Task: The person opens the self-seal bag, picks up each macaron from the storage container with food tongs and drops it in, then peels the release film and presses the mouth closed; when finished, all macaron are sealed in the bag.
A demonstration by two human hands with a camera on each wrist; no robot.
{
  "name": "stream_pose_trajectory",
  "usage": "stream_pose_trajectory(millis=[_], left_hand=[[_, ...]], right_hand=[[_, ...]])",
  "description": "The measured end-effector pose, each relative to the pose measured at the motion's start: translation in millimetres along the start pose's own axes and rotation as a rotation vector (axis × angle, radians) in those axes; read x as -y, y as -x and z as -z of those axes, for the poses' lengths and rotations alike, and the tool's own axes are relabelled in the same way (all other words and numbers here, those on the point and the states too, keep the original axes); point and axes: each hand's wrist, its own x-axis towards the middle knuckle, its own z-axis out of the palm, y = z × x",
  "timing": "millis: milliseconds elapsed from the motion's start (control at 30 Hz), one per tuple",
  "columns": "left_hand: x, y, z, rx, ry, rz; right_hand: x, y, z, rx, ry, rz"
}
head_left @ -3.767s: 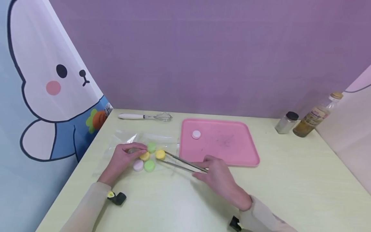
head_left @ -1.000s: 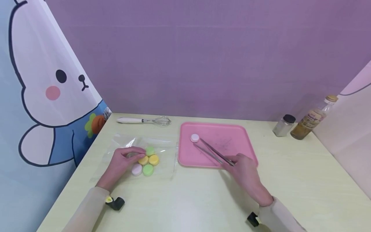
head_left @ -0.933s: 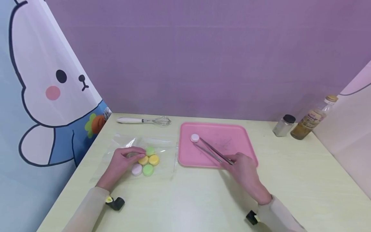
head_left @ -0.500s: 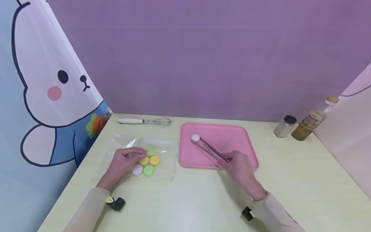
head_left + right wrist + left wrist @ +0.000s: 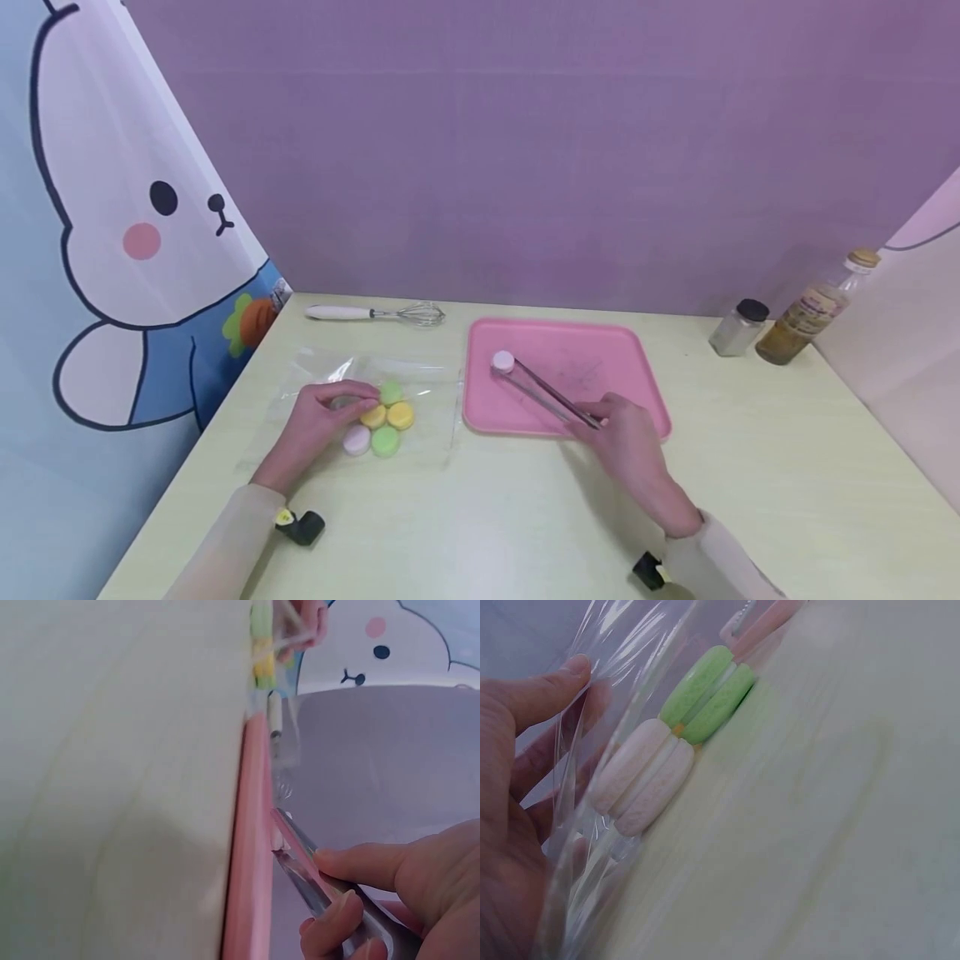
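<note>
My left hand (image 5: 321, 419) pinches the film of a clear plastic bag (image 5: 431, 446) lying on the table. In the left wrist view the thumb and fingers have the bag (image 5: 626, 652) between them. Yellow macarons (image 5: 401, 415), green macarons (image 5: 386, 442) and a pale lilac macaron (image 5: 357, 440) lie clustered at the bag, beside the fingers. Whether all are inside it I cannot tell. My right hand (image 5: 626, 446) holds metal tongs (image 5: 558, 397) over the pink tray (image 5: 615, 350). The tong tips stand on either side of a pale pink macaron (image 5: 503, 362) at the tray's left part.
A whisk (image 5: 375, 313) lies behind the bag. At the back right stand a small black-capped jar (image 5: 738, 327) and a corked bottle (image 5: 810, 315) of brown liquid. A purple backdrop (image 5: 480, 167) rises behind the table (image 5: 465, 533).
The tongs have moved from a yellow macaron at the bag to the pale pink macaron on the tray. That yellow macaron sits closer among the others. The left hand stays at the bag.
</note>
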Motion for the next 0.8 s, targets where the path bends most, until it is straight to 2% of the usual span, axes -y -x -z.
stream_pose_trajectory(millis=[200,333,433,567,800], left_hand=[[-0.3,-0.1,0.2,0.001,0.004,0.0],[0.8,-0.6,-0.1,0.003,-0.002,-0.002],[0.3,-0.6,-0.3,0.004,-0.008,0.001],[0.1,-1.1,-0.2,0.003,-0.016,0.001],[0.8,-1.1,-0.4,0.001,0.002,0.002]], right_hand=[[14,10.3,7,0.001,-0.041,0.034],[23,16.5,10,0.004,-0.038,0.09],[30,20.7,10,0.029,-0.035,0.095],[37,23.4,5,0.079,-0.046,0.086],[43,19.0,-10,0.119,-0.034,0.145]])
